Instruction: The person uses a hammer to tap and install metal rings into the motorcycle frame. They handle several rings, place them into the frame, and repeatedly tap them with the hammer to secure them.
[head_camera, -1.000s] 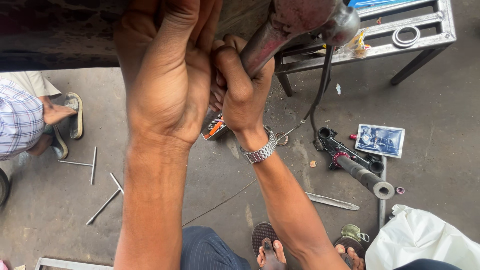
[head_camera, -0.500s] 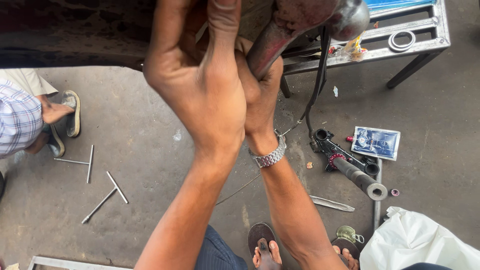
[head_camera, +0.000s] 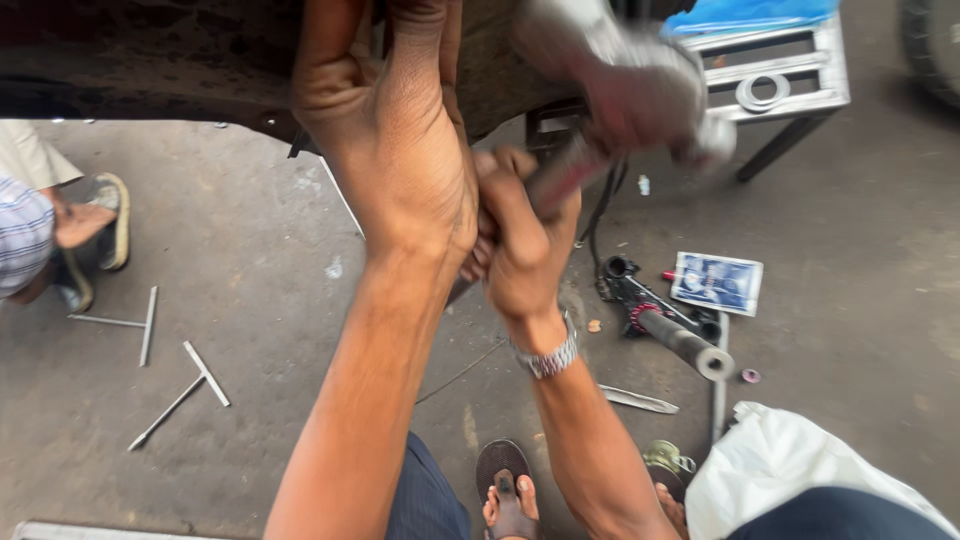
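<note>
Up under the rusty underside (head_camera: 150, 60), my left hand (head_camera: 400, 170) now presses flat, fingers spread open, higher than before; my right hand (head_camera: 525, 250) stays clenched on the tool (head_camera: 610, 90), swinging right, blurred.

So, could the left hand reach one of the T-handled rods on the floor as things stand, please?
Probably not at once: the left hand is raised against the dark underside, while the T-handled rods lie well below on the open floor, nothing blocking them.
</note>
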